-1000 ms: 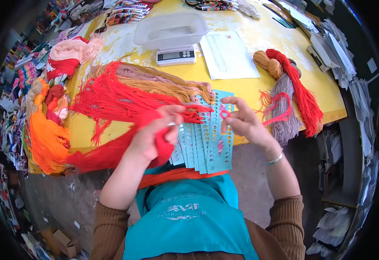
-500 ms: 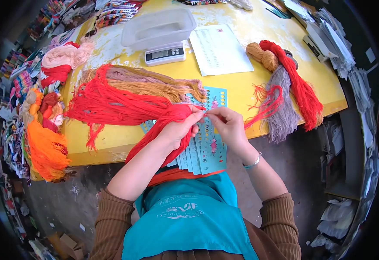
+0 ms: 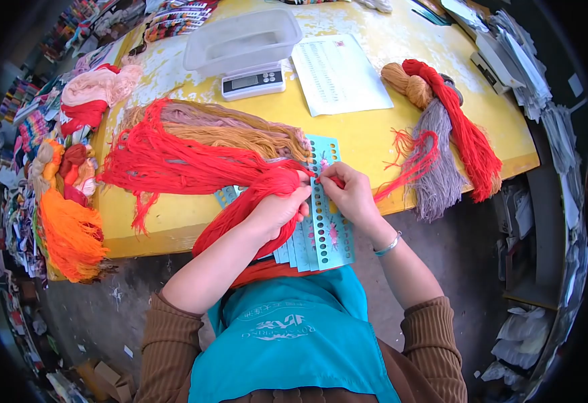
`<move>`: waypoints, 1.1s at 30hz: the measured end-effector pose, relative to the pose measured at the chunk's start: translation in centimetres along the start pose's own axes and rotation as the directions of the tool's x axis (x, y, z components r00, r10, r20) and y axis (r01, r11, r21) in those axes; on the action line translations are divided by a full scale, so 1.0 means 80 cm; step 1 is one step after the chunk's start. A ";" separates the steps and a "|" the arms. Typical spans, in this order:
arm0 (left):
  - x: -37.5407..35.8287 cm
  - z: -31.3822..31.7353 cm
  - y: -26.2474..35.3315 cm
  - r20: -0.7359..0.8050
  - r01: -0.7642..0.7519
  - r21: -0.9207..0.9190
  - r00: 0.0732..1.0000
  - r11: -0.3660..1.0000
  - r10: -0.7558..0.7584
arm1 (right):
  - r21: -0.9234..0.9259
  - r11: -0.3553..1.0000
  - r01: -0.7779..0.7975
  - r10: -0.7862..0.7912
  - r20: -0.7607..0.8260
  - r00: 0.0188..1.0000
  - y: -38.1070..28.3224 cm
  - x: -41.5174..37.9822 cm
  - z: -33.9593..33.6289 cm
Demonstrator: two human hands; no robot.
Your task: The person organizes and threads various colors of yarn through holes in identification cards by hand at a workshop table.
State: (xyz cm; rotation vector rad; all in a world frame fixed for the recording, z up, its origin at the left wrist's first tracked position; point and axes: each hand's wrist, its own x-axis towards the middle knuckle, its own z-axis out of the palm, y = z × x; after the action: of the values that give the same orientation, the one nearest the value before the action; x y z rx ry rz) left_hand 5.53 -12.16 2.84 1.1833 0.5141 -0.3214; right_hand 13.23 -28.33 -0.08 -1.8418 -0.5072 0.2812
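Note:
My left hand is closed on a bundle of red yarn that loops down over the table's front edge. Just right of it, my right hand pinches a bit of red yarn at the edge of a punched card. Blue cards with rows of holes and pink flower prints lie fanned beneath both hands. Behind my left hand, tan and mauve yarn is spread on the table, partly covered by long red strands.
A scale carries a clear plastic bin. Right of it lies a printed sheet. Red, grey and tan skeins hang over the right front edge; orange yarn hangs at the left.
The top card has tilted, its upper end shifting left and its lower end right. My right hand has moved slightly, and its fingers have drawn closer together on the red yarn.

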 end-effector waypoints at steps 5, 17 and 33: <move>-0.003 0.004 0.004 -0.029 -0.027 0.120 0.999 0.992 0.031 | 0.024 1.000 0.002 -0.003 0.023 1.000 -0.006 -0.005 0.001; 0.014 -0.025 -0.009 0.059 -0.005 0.333 0.998 0.943 -0.015 | 0.128 0.989 -0.074 0.053 0.164 0.985 0.006 -0.001 0.006; -0.019 -0.036 0.006 0.069 0.019 0.088 0.997 0.996 -0.026 | -0.505 0.862 0.045 0.054 0.178 0.982 -0.038 -0.002 0.016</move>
State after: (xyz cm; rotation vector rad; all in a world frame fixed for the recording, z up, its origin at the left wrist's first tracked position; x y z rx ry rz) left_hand 3.87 -9.31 3.23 1.2473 0.4558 -0.4070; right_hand 11.88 -26.54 2.35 -2.3447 -0.7632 0.3494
